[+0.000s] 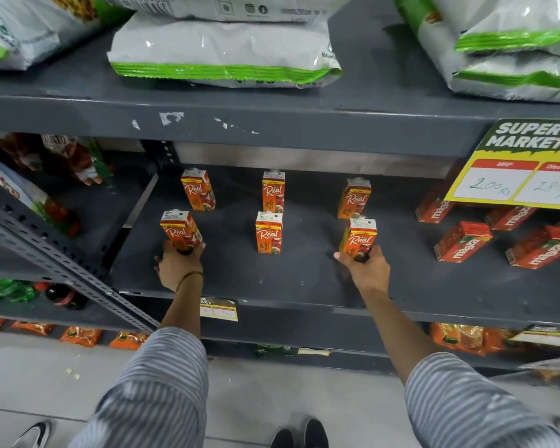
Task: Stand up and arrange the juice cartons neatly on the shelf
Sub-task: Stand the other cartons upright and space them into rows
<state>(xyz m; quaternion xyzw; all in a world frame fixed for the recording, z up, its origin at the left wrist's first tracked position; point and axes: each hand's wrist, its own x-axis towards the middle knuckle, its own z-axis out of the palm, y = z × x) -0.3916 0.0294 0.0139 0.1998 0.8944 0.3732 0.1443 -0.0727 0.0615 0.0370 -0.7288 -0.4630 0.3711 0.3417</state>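
Several orange "Real" juice cartons stand upright in two rows on the dark grey shelf (pixel 304 279). The back row holds a left carton (pixel 198 190), a middle carton (pixel 273 191) and a right carton (pixel 353 198). In the front row, my left hand (pixel 178 265) grips the base of the front left carton (pixel 180 230). My right hand (pixel 366 268) grips the base of the front right carton (pixel 359 238). The front middle carton (pixel 269 232) stands alone between them, untouched.
Red "maaza" cartons (pixel 463 242) lie on their sides at the shelf's right. A yellow price sign (pixel 518 166) hangs above them. White and green bags (pixel 223 53) fill the upper shelf. A slanted metal brace (pixel 62 263) crosses the left; sauce packs (pixel 75 160) sit behind it.
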